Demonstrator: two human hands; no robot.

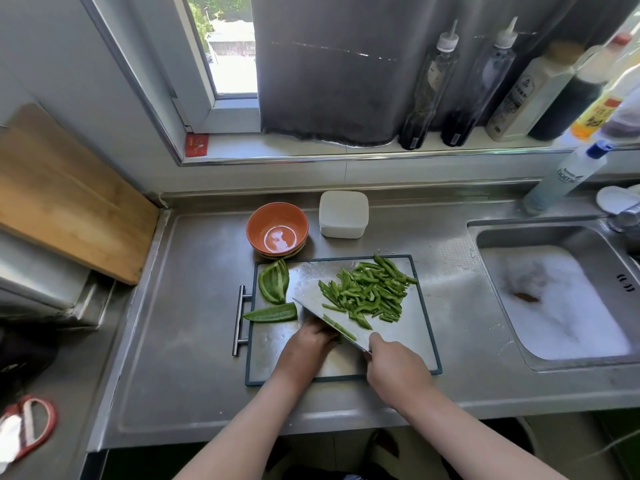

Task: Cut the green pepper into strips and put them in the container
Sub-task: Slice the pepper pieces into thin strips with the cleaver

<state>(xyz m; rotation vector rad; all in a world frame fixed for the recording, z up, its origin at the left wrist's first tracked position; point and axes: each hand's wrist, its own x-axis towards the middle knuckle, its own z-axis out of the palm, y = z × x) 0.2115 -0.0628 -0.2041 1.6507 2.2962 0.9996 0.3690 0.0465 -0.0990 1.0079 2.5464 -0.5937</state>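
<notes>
**Slicing stage.** My right hand (394, 365) gripped the knife (313, 311) by its handle, fingers wrapped round it. My left hand (311, 341) pinned a pepper piece (337, 338) with curled fingers, most of it hidden under the blade. Cut strips (367, 292) lay heaped at the far right of the board (408, 341). Two uncut slabs (273, 285) sat at its left edge, and the container (343, 214) stood beyond it. Hazards, as I judged them:
- **Fingers:** the blade ran just beside my left knuckles, so a slip on the wet steel could nick them.
- **Strips:** a sweep of the blade could push those near the rim off the board.
</notes>
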